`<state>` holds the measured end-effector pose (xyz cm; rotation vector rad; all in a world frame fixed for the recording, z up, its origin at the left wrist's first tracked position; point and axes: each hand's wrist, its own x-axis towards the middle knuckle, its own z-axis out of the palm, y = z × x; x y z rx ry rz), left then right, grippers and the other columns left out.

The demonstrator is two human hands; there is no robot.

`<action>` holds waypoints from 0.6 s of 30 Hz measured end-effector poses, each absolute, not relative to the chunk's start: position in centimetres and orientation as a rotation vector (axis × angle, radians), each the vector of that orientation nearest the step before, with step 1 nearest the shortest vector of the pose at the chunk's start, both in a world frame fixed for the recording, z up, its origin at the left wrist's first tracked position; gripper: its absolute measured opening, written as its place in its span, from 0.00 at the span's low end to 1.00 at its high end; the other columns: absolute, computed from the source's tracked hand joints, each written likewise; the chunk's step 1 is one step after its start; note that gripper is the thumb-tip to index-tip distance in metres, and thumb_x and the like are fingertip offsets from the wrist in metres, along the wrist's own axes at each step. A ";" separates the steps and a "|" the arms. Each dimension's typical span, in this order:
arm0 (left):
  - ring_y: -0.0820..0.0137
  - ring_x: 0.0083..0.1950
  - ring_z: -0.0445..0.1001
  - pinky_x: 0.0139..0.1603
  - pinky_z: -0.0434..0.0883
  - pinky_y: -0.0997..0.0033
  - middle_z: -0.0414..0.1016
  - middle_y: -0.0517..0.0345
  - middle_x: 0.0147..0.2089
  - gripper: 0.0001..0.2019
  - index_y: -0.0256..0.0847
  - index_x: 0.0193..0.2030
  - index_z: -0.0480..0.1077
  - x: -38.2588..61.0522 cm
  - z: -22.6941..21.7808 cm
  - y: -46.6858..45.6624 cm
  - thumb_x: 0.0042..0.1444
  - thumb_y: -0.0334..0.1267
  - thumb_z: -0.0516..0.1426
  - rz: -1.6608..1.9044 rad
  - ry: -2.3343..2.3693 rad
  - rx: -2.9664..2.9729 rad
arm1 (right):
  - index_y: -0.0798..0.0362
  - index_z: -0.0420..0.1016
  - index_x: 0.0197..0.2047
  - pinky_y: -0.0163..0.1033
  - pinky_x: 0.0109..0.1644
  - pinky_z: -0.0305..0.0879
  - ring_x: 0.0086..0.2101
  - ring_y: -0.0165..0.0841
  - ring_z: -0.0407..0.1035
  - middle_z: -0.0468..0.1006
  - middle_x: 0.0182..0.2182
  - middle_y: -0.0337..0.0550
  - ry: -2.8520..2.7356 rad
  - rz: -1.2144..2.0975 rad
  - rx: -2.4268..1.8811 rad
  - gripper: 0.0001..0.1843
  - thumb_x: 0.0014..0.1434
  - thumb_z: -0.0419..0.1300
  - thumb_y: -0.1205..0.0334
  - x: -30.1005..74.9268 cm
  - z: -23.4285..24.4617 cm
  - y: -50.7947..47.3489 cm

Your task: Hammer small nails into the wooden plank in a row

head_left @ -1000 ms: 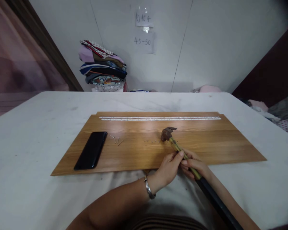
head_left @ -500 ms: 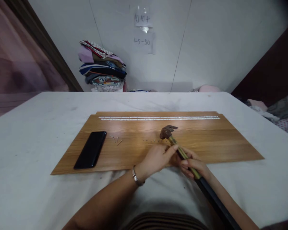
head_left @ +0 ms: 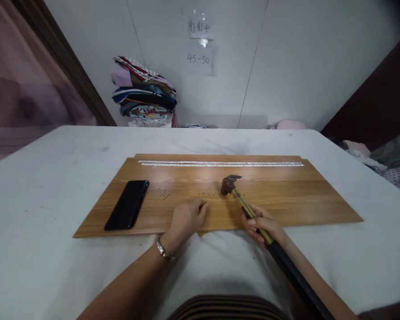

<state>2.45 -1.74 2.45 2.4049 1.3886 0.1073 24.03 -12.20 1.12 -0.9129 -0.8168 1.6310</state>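
Observation:
In my right hand (head_left: 265, 226) is a claw hammer (head_left: 245, 204), gripped around its yellow and black handle. Its rusty head points away from me, low above the board, and the black end of the handle runs back along my forearm. My left hand (head_left: 188, 215), with a bracelet at the wrist, is over the front part of the wooden board (head_left: 286, 191). Its fingers are curled and their inner side is hidden, so whatever they might hold does not show. A row of small nail heads (head_left: 210, 194) runs across the board just beyond both hands.
Several loose nails (head_left: 162, 191) lie left of my left hand, beside a black phone (head_left: 127, 205). Two white measuring strips (head_left: 220, 164) run along the board's far side. The board rests on a white table (head_left: 30, 191). Folded cloths (head_left: 145, 91) are stacked against the wall behind.
My left hand has come away from the hammer's handle and moved left over the board. My right hand keeps its hold on the hammer, whose head has shifted slightly left.

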 end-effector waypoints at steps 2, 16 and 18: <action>0.66 0.39 0.76 0.37 0.63 0.71 0.79 0.51 0.39 0.17 0.39 0.37 0.71 2.5 2.4 -1.8 0.65 0.44 0.45 0.124 1.381 2.417 | 0.53 0.66 0.43 0.24 0.10 0.45 0.09 0.18 0.49 0.63 0.17 0.26 -0.805 1.636 -0.917 0.18 0.48 0.63 0.61 24.0 1.3 -12.3; 0.66 0.40 0.76 0.36 0.63 0.72 0.79 0.53 0.39 0.16 0.41 0.36 0.70 2.4 1.4 -1.6 0.65 0.44 0.45 0.120 1.381 2.496 | 0.53 0.67 0.38 0.24 0.10 0.47 0.09 0.18 0.49 0.64 0.17 0.27 -0.808 1.623 -0.920 0.14 0.48 0.62 0.62 24.1 0.9 -12.4; 0.67 0.40 0.76 0.36 0.63 0.72 0.79 0.53 0.39 0.15 0.41 0.36 0.70 2.4 1.5 -1.6 0.65 0.44 0.45 0.135 1.376 2.495 | 0.53 0.66 0.37 0.24 0.10 0.47 0.09 0.18 0.50 0.64 0.17 0.27 -0.807 1.634 -0.916 0.12 0.48 0.62 0.63 24.1 0.9 -12.3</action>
